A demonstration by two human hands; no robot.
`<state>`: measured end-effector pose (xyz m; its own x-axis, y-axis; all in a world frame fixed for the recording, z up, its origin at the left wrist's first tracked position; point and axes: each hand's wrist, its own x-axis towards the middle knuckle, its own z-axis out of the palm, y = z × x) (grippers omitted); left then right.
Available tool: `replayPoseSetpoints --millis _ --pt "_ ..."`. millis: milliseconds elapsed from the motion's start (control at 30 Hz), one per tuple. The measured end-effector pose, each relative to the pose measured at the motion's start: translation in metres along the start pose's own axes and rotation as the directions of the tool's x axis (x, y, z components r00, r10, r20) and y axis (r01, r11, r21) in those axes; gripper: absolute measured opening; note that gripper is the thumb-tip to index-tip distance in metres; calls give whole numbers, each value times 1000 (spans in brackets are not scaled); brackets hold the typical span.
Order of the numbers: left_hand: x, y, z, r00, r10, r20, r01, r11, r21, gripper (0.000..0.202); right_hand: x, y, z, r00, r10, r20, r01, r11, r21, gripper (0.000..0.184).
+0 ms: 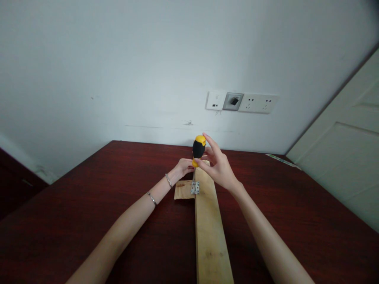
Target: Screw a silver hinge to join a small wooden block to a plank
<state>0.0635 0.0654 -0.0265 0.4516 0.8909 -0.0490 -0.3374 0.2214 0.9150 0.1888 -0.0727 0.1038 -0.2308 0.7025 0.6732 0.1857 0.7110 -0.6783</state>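
My right hand [218, 165] grips a screwdriver [198, 148] with a black and yellow handle, its thumb and fingers around the right side. The screwdriver stands nearly upright, its thin shaft pointing down toward a metal hinge [195, 187]. That hinge lies across the seam between a long wooden board [211, 225] and a small wooden piece [184, 190] at its left. Close beside the shaft, just beyond the small piece, is my left hand [185, 166], fingers bent together near the board's left edge. What its fingertips pinch is hidden. Two bracelets circle the left forearm.
A dark red wooden table [142, 165] carries the board and meets a white wall [148, 71] at the back. Wall sockets [257, 103] sit above it, right of centre. A pale panelled door [349, 138] stands at the right, with a thin strip [282, 161] by the table's far right corner.
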Motion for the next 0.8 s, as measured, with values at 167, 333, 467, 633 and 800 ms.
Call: replayPoseSetpoints --millis 167,333,467,633,800 --pt "-6 5 4 1000 -8 -30 8 1000 8 23 0 -1 0 1000 -6 13 6 1000 1 77" --pt "-14 12 10 999 -11 -52 12 1000 15 20 0 -2 0 1000 -12 15 13 999 -34 75" --pt "-16 13 13 998 -8 -60 9 1000 15 18 0 -1 1 1000 -13 16 14 999 -41 74" --pt "-17 14 14 997 -6 -70 7 1000 14 15 0 0 1 1000 -19 9 19 999 -34 74" --pt "-16 14 14 998 30 -55 -31 1000 -6 14 0 1 2 999 -40 16 41 998 -45 74"
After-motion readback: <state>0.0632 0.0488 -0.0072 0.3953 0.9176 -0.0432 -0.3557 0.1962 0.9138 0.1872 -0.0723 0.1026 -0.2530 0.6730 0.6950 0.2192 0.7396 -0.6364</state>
